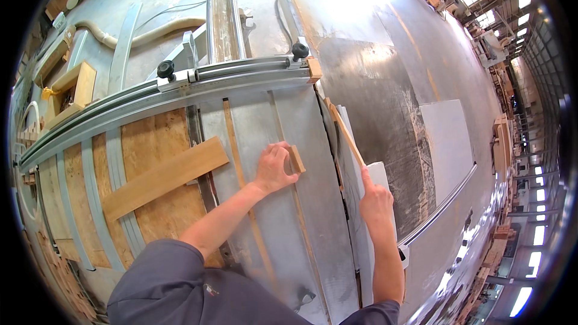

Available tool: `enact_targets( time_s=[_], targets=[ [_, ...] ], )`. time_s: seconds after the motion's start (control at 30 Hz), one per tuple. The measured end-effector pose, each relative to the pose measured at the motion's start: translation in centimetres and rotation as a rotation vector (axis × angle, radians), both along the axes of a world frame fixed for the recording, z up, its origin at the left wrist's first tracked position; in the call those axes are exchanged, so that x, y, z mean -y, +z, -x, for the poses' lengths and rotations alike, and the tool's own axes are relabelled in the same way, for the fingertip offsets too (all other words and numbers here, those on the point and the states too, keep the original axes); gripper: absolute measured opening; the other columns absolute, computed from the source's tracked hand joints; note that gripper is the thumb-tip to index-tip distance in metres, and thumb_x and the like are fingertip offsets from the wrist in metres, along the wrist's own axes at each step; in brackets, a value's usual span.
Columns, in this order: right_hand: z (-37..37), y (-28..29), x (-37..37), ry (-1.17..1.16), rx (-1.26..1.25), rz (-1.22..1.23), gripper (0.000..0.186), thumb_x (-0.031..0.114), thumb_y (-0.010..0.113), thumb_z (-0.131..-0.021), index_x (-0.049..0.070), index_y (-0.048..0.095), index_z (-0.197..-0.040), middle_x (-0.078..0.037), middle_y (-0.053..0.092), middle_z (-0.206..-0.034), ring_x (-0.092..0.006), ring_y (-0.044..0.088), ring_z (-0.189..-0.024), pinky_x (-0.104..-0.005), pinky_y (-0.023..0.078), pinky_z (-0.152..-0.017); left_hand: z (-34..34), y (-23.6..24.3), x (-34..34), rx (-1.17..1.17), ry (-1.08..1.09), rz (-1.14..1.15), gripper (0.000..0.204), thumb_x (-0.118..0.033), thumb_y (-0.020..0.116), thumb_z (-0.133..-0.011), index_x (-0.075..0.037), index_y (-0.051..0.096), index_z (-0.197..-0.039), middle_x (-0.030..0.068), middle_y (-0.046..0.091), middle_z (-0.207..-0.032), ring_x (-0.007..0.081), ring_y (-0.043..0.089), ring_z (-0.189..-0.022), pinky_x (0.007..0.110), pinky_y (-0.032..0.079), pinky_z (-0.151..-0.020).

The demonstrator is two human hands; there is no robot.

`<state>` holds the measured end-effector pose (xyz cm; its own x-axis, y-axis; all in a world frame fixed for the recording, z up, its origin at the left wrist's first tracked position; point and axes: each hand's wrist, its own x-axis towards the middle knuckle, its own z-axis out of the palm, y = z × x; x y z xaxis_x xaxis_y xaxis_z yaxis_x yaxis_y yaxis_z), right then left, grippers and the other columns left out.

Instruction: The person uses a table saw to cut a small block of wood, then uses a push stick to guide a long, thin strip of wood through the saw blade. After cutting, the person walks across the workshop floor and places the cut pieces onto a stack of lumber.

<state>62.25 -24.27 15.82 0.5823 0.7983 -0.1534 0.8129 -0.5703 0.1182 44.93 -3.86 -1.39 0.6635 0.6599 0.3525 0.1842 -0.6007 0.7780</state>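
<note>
On the metal saw table [319, 222], my left hand [274, 168] has curled fingers and thumb round a small wooden block [296, 158], near a slot in the top. My right hand [376, 204] grips the end of a thin wooden stick [344, 130], index finger along it, over a pale strip beside the dark slit at right of centre. A wider wooden board [164, 178] lies diagonally left of my left hand. Ahead of both hands runs an aluminium fence [241, 76] with black knobs, with a wooden piece at its right end.
A wooden box [72, 95] sits beyond the fence at left, near a pale hose [144, 38] and cable. A perpendicular rail [224, 18] extends away from the fence. At right are a wide metal surface [379, 84], a long low rail and stacked timber [503, 144] in a workshop.
</note>
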Motion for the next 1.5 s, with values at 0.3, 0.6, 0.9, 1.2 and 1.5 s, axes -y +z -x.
enact_targets(
  time_s=[0.3, 0.6, 0.9, 1.2, 1.5],
  targets=[
    [-0.3, 0.4, 0.3, -0.023, 0.022, 0.018, 0.076, -0.006, 0.06, -0.077, 0.022, 0.053, -0.148, -0.017, 0.061, -0.067, -0.0373, 0.066, -0.064, -0.0497, 0.053, -0.065, -0.3, -0.7, -0.1, -0.007, 0.033, 0.023, 0.056, -0.02, 0.089, -0.057, -0.009, 0.046, -0.09, 0.0101, 0.06, -0.119, 0.0327, 0.056, -0.108, 0.042, 0.049, -0.091],
    [-0.1, -0.2, 1.4, -0.012, 0.003, 0.03, 0.077, -0.004, 0.06, -0.08, 0.021, 0.048, -0.151, -0.017, 0.062, -0.071, -0.0367, 0.067, -0.066, -0.0483, 0.054, -0.064, -0.2, -0.7, 0.0, -0.027, 0.029, -0.017, 0.076, -0.021, 0.088, -0.058, -0.006, 0.051, -0.122, 0.0114, 0.058, -0.125, 0.0328, 0.055, -0.116, 0.043, 0.046, -0.101],
    [-0.1, -0.4, 2.1, -0.001, 0.015, 0.04, 0.076, -0.003, 0.06, -0.081, 0.021, 0.047, -0.152, -0.017, 0.062, -0.071, -0.0364, 0.068, -0.066, -0.0473, 0.054, -0.063, 0.0, -0.8, 0.2, -0.062, 0.008, -0.015, 0.086, -0.022, 0.087, -0.059, -0.007, 0.048, -0.135, 0.0123, 0.057, -0.129, 0.0339, 0.054, -0.119, 0.044, 0.045, -0.105],
    [0.6, 0.2, 3.3, -0.022, -0.008, 0.016, 0.077, -0.004, 0.059, -0.08, 0.022, 0.049, -0.151, -0.017, 0.061, -0.07, -0.0359, 0.066, -0.063, -0.0466, 0.053, -0.062, 0.1, -0.9, 0.3, -0.08, 0.003, -0.014, 0.084, -0.022, 0.086, -0.06, -0.007, 0.049, -0.134, 0.013, 0.055, -0.128, 0.0351, 0.053, -0.119, 0.045, 0.045, -0.103],
    [1.0, 0.2, 5.5, -0.055, -0.018, 0.025, 0.077, -0.008, 0.058, -0.079, 0.023, 0.051, -0.149, -0.015, 0.057, -0.067, -0.037, 0.063, -0.063, -0.0491, 0.053, -0.063, 0.0, -1.2, 0.2, -0.073, -0.006, -0.03, 0.084, -0.022, 0.085, -0.059, -0.006, 0.049, -0.133, 0.013, 0.055, -0.127, 0.0346, 0.054, -0.117, 0.045, 0.045, -0.102]
  ],
)
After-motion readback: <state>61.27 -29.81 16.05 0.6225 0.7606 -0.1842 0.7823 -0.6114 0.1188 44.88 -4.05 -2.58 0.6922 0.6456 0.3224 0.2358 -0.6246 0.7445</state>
